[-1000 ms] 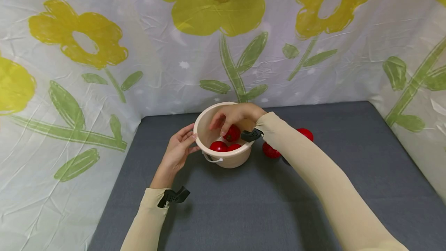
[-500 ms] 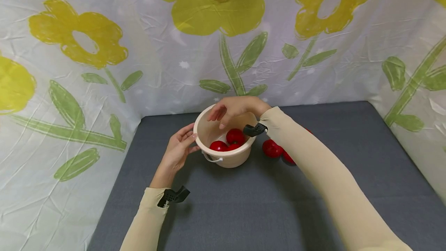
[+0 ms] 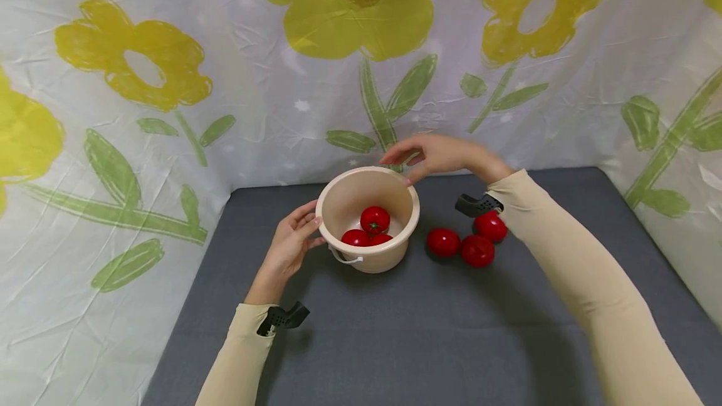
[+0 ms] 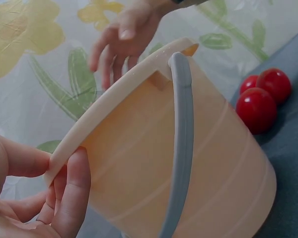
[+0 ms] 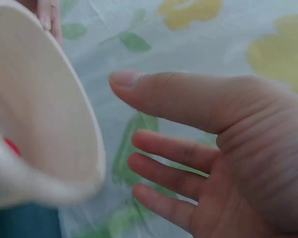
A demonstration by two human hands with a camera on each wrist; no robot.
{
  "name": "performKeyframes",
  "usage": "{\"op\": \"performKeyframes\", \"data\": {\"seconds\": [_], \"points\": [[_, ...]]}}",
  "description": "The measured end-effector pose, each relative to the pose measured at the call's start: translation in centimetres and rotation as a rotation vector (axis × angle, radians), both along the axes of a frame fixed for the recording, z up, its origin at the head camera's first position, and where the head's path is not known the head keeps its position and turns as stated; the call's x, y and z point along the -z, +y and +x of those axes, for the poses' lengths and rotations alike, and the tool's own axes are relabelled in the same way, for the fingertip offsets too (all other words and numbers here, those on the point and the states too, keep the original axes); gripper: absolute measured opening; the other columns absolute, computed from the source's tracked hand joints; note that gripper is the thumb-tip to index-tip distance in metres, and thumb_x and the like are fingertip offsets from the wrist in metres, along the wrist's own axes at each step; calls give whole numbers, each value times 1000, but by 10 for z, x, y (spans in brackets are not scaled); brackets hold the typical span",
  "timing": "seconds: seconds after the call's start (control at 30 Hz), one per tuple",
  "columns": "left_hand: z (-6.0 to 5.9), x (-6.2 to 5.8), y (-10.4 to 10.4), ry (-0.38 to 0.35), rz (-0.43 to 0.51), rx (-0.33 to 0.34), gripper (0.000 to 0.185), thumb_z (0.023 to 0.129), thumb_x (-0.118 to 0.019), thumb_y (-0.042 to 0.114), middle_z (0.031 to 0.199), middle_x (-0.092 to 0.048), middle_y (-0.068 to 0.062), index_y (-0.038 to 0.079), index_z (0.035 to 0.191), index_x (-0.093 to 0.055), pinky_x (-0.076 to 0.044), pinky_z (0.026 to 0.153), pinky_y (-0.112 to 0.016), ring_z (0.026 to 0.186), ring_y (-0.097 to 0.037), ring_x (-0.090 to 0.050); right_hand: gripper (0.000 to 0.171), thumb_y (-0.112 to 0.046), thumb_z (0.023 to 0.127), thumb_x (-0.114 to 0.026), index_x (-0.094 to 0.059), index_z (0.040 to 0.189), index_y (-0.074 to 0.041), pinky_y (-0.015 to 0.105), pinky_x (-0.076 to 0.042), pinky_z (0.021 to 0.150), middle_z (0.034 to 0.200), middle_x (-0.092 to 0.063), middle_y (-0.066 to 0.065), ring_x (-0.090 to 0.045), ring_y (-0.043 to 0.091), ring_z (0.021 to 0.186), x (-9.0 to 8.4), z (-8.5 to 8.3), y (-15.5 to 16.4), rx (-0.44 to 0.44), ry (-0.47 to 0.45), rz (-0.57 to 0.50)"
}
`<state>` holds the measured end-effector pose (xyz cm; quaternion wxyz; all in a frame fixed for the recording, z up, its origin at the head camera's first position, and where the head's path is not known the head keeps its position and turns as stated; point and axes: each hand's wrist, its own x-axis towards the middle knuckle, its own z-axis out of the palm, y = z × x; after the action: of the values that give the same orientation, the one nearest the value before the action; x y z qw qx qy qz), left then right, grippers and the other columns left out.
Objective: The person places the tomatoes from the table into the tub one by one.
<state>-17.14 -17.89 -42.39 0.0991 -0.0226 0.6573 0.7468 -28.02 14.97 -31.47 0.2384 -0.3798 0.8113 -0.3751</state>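
A cream bucket (image 3: 372, 262) stands on the dark table with several red tomatoes (image 3: 375, 220) inside, one showing its green stem end. My left hand (image 3: 287, 252) pinches the bucket's rim at its left side; in the left wrist view the thumb and fingers (image 4: 74, 188) close on the rim from either side. Over the far right of the rim hangs my right hand (image 3: 437, 155), holding nothing, its fingers apart and slightly bent. The right wrist view shows its thumb and fingers (image 5: 169, 153) spread beside the bucket's mouth.
To the right of the bucket, 3 more tomatoes (image 3: 477, 250) sit close together on the grey cloth (image 3: 395, 343). The bucket's grey-white handle (image 4: 183, 129) hangs down its near side. Behind the table rises a flower-printed curtain (image 3: 271, 105).
My right hand has risen out of the bucket and moved right, leaving a tomato inside. The tomatoes on the table have come into full view. The left hand keeps its place on the rim.
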Motion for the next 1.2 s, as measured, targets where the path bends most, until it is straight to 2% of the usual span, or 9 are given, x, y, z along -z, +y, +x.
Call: {"op": "performKeyframes", "data": {"seconds": [0.17,0.33,0.53,0.7,0.83,1.03,1.2], "points": [[-1,1,1,2,2,-2,52,99,-56,4,108,-56,-4,5,149,-40,-60,68,-24,95,-13,-60,60,-13,84,-79,-55,139,-10,53,-40,114,142,-56,11,-51,31,133,6,12,40,130,51,5],[0,0,1,-2,5,-5,52,99,-56,3,107,-55,-3,5,149,-40,-60,68,-23,90,-10,-60,63,-19,83,-80,-54,140,-11,54,-41,113,142,-56,11,-51,31,133,36,22,68,197,45,-3],[0,-1,1,-7,0,-5,53,99,-56,4,103,-55,1,5,149,-39,-59,68,-23,88,-8,-60,63,-21,84,-80,-52,141,-13,54,-40,113,146,-52,11,-48,35,136,83,37,80,184,-21,-2],[-1,0,1,-3,7,-4,53,99,-57,3,103,-57,1,5,149,-40,-59,68,-23,87,-7,-61,64,-18,84,-80,-52,141,-8,59,-39,111,146,-51,18,-48,41,134,110,45,78,151,-79,6],[-1,1,1,0,19,-5,52,98,-57,3,103,-57,0,5,148,-41,-60,67,-23,85,-7,-61,66,-19,83,-81,-53,140,-4,61,-39,110,144,-53,21,-48,43,133,125,48,75,130,-130,8],[0,0,1,1,20,-4,53,98,-57,3,102,-56,1,4,148,-41,-59,67,-23,85,-7,-61,62,-23,80,-83,-59,135,-11,58,-39,111,139,-60,11,-51,34,132,140,51,71,133,-122,59],[0,0,1,0,21,-3,54,98,-58,4,102,-57,1,4,148,-40,-59,67,-23,85,-7,-61,57,-24,79,-84,-63,131,-16,47,-46,105,133,-63,6,-56,27,123,143,53,70,144,-109,93]]}}
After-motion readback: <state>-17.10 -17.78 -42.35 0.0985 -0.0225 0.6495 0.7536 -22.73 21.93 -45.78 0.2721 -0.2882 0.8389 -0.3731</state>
